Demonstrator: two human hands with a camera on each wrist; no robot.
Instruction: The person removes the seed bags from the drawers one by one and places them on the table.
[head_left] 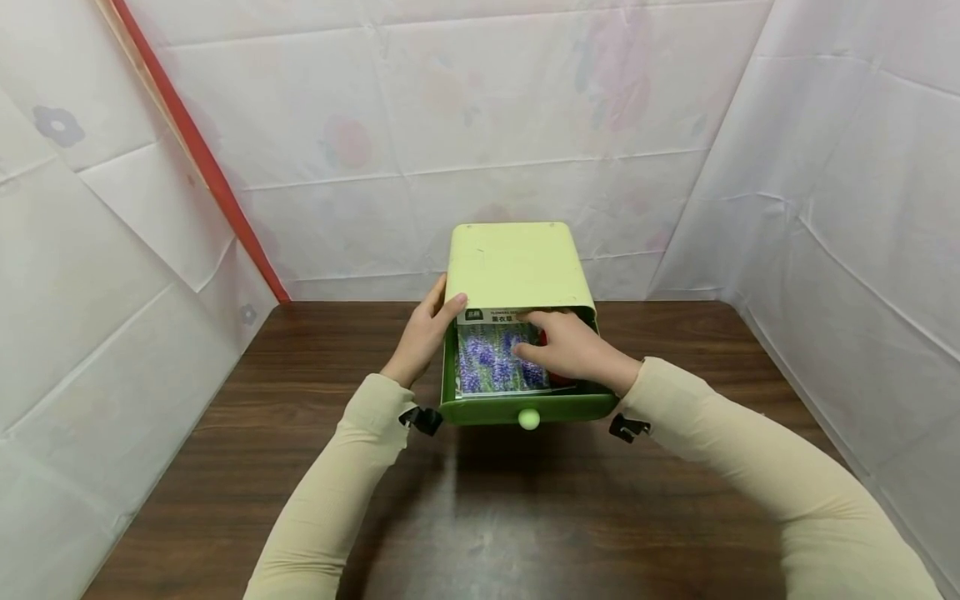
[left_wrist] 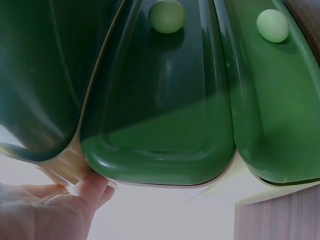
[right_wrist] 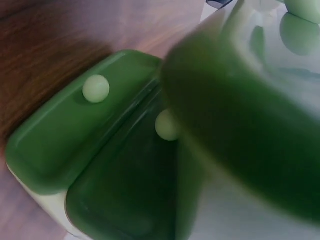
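Note:
A pale green drawer cabinet [head_left: 517, 267] stands on the table with its dark green top drawer [head_left: 487, 411] pulled out. Inside the drawer lies a lavender seed packet [head_left: 491, 358] with purple flowers. My right hand [head_left: 573, 348] reaches into the drawer over the packet's right part, thumb and index finger apart. Something red [head_left: 543, 337] shows partly beneath this hand; its kind is hidden. Against the cabinet's left side rests my left hand [head_left: 420, 340], its thumb near the front top corner. The left wrist view shows the left fingers [left_wrist: 92, 189] at the cabinet's side.
Lower drawers with round pale knobs appear shut in the left wrist view, a middle drawer [left_wrist: 165, 115] and a bottom drawer [left_wrist: 280, 100]. The dark wooden table [head_left: 300, 467] is bounded by white sheeted walls [head_left: 337, 225]. A red strip [head_left: 202, 158] runs down the left corner.

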